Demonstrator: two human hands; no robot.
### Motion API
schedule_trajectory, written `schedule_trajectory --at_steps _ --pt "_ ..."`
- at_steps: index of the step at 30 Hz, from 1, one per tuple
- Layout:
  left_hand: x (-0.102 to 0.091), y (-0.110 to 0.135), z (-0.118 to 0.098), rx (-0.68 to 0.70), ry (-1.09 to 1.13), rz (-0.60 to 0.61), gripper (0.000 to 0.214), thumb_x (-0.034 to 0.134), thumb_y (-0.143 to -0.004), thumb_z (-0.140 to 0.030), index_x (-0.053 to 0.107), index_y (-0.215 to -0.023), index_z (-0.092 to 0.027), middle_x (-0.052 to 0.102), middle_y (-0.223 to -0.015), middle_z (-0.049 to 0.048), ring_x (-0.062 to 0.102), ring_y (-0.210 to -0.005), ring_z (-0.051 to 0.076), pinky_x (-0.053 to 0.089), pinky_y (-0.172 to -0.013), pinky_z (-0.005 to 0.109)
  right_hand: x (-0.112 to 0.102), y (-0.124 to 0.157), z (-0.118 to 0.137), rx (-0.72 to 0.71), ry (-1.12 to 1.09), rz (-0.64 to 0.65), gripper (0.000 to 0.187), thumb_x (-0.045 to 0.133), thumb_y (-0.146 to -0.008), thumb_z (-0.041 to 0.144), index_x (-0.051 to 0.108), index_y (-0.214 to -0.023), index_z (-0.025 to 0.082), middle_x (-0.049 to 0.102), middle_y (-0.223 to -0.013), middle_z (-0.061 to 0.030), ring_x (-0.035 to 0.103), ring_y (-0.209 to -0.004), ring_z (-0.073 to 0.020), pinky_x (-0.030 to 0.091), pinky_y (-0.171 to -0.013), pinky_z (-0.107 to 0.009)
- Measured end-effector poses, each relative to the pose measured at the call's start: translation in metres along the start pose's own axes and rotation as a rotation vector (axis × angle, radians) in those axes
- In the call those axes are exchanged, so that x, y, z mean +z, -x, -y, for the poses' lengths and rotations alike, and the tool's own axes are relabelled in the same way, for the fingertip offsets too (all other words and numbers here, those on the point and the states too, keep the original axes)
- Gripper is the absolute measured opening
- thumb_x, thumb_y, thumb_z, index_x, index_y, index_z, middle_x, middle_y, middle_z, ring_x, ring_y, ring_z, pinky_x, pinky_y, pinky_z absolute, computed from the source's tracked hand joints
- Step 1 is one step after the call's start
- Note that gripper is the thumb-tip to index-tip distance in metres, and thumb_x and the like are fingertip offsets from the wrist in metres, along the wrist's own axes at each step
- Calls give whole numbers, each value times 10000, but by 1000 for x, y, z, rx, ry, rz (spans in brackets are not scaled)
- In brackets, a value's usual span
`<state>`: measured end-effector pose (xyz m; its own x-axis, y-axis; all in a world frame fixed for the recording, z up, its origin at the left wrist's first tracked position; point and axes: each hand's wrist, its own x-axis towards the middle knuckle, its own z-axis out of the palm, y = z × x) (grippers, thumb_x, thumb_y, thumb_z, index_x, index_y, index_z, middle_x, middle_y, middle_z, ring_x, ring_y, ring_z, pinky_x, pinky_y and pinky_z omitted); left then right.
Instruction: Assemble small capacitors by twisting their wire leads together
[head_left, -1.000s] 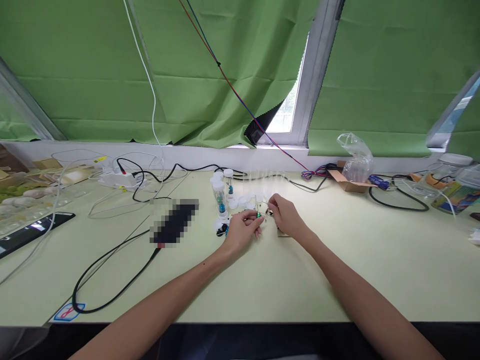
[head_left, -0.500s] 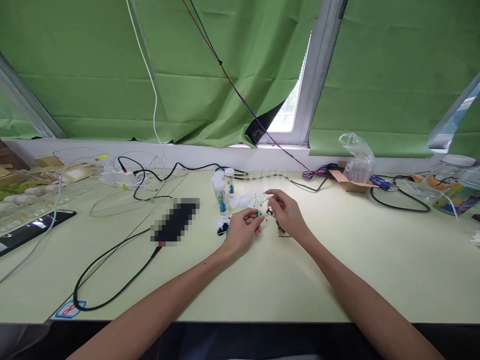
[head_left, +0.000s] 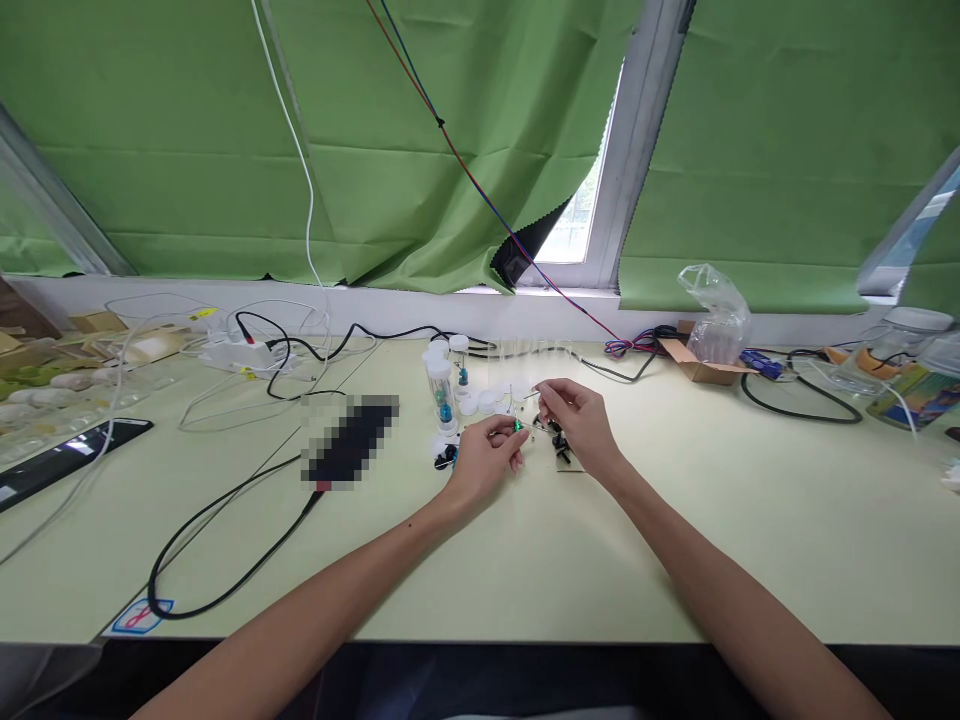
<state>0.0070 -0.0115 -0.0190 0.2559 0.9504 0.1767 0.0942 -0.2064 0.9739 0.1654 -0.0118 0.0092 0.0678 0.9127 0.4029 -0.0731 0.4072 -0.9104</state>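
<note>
My left hand (head_left: 486, 455) is closed in a pinch on a small green piece (head_left: 517, 426) with thin metal pins sticking out of it. Just to its right, my right hand (head_left: 583, 425) pinches a thin metal rod (head_left: 532, 393) between thumb and forefinger. Below the right hand, small black parts (head_left: 562, 447) lie on a flat brownish piece. Beside my left hand are more black and blue parts (head_left: 445, 459). Clear tubes (head_left: 442, 400) with white caps stand behind it, green and blue pieces inside. Several loose white caps (head_left: 487, 402) lie behind both hands.
To the left, a dark pixelated object (head_left: 352, 440) has a black cable (head_left: 217, 612) looping toward the front edge. A cardboard box (head_left: 701, 368) with a plastic bag (head_left: 718, 325) and some clear jars (head_left: 915, 365) stand at right. A power strip (head_left: 238, 355) sits back left.
My right hand has shifted slightly right, with the rod still in its fingers; more of the black parts below now shows. My left hand has stayed about where it was.
</note>
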Motion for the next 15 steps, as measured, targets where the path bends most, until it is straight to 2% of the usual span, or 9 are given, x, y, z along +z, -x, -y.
schedule_trajectory --at_steps 8,15 --pt "1 0 -2 -5 2 -3 343 680 -779 -450 639 -915 -137 618 -568 8 544 -483 125 443 -521 250 -1 1 -2 37 -88 -9 232 687 -800 394 641 -841 171 550 -627 24 482 -515 -97 420 -519 -265" --pt "1 1 -5 -14 2 -6 355 685 -766 -461 642 -907 -138 618 -566 6 542 -481 130 443 -523 257 -1 3 3 52 -43 9 127 669 -780 278 637 -856 181 516 -555 58 458 -473 -89 391 -509 -254"
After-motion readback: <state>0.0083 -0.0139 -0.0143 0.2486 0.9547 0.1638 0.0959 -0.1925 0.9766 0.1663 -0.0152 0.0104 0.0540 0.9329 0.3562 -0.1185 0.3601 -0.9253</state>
